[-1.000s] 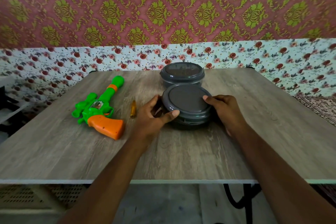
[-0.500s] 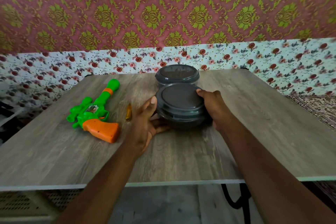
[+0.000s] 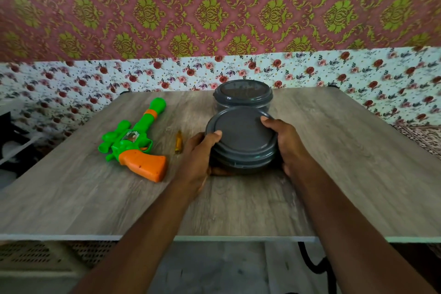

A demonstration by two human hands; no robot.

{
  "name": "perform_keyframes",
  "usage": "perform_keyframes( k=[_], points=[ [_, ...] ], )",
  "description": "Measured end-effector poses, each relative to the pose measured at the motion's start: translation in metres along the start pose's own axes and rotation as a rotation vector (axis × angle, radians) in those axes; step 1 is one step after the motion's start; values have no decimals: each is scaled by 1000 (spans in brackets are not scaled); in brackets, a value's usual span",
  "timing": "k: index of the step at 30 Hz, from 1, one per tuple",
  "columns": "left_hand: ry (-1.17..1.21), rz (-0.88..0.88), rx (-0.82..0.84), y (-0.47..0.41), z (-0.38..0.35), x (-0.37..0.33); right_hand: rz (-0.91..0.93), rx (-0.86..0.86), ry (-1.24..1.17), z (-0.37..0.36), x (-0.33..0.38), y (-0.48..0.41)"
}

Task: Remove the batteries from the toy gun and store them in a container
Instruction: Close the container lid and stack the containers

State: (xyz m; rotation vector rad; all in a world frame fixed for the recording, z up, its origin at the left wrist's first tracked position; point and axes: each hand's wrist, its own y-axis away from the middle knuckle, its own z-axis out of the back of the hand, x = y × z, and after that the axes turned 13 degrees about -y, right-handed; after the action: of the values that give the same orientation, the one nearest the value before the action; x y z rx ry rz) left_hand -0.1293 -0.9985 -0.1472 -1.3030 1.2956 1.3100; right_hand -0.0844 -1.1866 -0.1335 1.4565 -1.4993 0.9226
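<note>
Both hands clasp the near grey container [image 3: 242,137] on the table [image 3: 334,186]: left hand [image 3: 199,161] at its nine o'clock, right hand [image 3: 287,144] at three. A second lidded container [image 3: 243,94] stands at twelve, a small yellow tool [image 3: 178,142] then the toy gun [image 3: 134,142] at nine.

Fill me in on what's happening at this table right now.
A person has both hands on the nearer grey container: the left hand grips its left side with the thumb on the lid's rim, and the right hand grips its right side. The lid is on. A second lidded container stands just behind it. The green and orange toy gun lies untouched on the table to the left, with a small yellow-handled tool beside it. No batteries are visible.
</note>
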Motion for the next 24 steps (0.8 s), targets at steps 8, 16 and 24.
perform_keyframes(
  k=[8,16,24],
  points=[
    [-42,-75,113,12,-5,-3,93,-76,-21,-2,0,5],
    [19,-182,171,16,-1,-6,-156,218,-152,10,21,24],
    [49,-124,115,16,-4,-4,-96,102,-114,16,13,10]
  ],
)
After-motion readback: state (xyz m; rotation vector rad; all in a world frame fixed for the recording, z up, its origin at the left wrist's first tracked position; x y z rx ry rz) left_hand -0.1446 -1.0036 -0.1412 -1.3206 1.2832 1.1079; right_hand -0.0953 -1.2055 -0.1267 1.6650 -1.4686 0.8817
